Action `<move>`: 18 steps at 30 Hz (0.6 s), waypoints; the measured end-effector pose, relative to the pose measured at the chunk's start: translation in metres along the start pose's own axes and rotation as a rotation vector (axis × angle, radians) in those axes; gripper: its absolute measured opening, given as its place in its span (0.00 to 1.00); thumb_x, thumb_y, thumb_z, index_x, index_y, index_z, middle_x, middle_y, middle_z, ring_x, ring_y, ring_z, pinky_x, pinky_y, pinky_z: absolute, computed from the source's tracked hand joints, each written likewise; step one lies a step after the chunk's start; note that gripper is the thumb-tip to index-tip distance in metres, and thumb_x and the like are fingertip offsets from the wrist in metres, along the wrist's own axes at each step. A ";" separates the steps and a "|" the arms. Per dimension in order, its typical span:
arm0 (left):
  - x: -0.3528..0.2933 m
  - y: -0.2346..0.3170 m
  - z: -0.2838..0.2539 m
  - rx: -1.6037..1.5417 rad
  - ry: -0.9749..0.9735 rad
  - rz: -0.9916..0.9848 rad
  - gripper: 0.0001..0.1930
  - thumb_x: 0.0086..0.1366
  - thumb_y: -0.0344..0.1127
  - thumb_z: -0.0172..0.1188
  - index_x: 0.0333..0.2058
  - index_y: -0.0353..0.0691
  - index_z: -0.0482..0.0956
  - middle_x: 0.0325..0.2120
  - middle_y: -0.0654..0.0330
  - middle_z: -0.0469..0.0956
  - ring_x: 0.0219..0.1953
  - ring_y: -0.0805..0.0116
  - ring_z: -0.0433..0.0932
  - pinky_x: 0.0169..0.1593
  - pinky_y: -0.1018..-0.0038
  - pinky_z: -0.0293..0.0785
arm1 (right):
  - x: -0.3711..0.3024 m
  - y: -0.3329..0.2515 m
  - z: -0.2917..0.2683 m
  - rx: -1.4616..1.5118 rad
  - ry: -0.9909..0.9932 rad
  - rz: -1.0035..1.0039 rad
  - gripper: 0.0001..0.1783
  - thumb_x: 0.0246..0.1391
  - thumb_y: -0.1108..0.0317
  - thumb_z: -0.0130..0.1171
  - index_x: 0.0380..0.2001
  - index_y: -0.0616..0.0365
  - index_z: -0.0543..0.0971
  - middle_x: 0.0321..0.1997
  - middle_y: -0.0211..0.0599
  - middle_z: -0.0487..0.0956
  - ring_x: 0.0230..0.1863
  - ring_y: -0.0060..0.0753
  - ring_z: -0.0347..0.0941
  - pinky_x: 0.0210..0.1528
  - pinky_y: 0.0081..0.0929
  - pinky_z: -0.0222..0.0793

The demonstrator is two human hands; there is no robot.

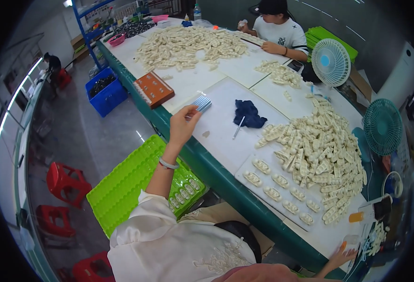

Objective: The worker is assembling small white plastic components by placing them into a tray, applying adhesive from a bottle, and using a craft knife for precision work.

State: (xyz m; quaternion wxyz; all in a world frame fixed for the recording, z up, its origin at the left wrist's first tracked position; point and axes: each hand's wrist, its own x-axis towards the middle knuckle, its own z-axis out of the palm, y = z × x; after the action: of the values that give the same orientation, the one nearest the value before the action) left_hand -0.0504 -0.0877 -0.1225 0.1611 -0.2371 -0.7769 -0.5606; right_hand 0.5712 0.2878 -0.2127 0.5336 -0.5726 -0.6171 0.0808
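My left hand (183, 123) reaches over the table's near edge, its fingers pinched on the end of a small light-blue striped block (202, 104). Far down to the right, my right hand (342, 257) is at the table edge beside a small orange piece (343, 246) and some small white parts (377, 238); its fingers are too small and blurred to read. Between the hands lies a white board (282, 193) bearing several cream oval pieces in rows. A dark blue cloth (247, 113) and a thin white stick (238, 128) rest beyond my left hand.
A large heap of cream pieces (324, 155) covers the right side, another (188, 44) the far end. An orange-brown box (154, 89) sits at the left edge. Below is a green tray (127, 188). Two fans (331, 62) stand right; a co-worker (282, 35) sits across.
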 end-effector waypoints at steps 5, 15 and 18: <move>0.004 0.025 0.044 0.052 -0.276 0.045 0.21 0.53 0.35 0.67 0.45 0.35 0.75 0.28 0.55 0.79 0.28 0.65 0.78 0.35 0.72 0.75 | -0.008 -0.042 -0.041 -0.045 0.051 -0.105 0.28 0.57 0.65 0.57 0.58 0.64 0.64 0.58 0.46 0.67 0.57 0.38 0.66 0.53 0.31 0.69; 0.016 0.018 0.095 0.118 -0.712 -0.055 0.32 0.59 0.30 0.56 0.59 0.30 0.54 0.28 0.52 0.76 0.29 0.58 0.78 0.35 0.67 0.76 | -0.028 -0.279 0.003 0.195 -0.852 -0.314 0.20 0.48 0.76 0.60 0.46 0.66 0.71 0.44 0.44 0.74 0.45 0.37 0.71 0.49 0.29 0.66; 0.000 0.021 0.040 -0.691 -0.681 -0.363 0.23 0.64 0.31 0.52 0.57 0.31 0.60 0.24 0.64 0.72 0.25 0.75 0.74 0.31 0.78 0.73 | -0.060 -0.364 0.055 0.254 -1.108 -0.654 0.16 0.44 0.78 0.62 0.39 0.65 0.74 0.39 0.44 0.75 0.40 0.37 0.72 0.44 0.28 0.66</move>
State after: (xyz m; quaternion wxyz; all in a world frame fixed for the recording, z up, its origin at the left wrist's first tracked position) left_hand -0.0387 -0.0446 -0.1184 -0.2884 -0.3068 -0.5833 -0.6946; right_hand 0.2909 0.1480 -0.0105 0.1973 -0.1618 -0.9285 0.2698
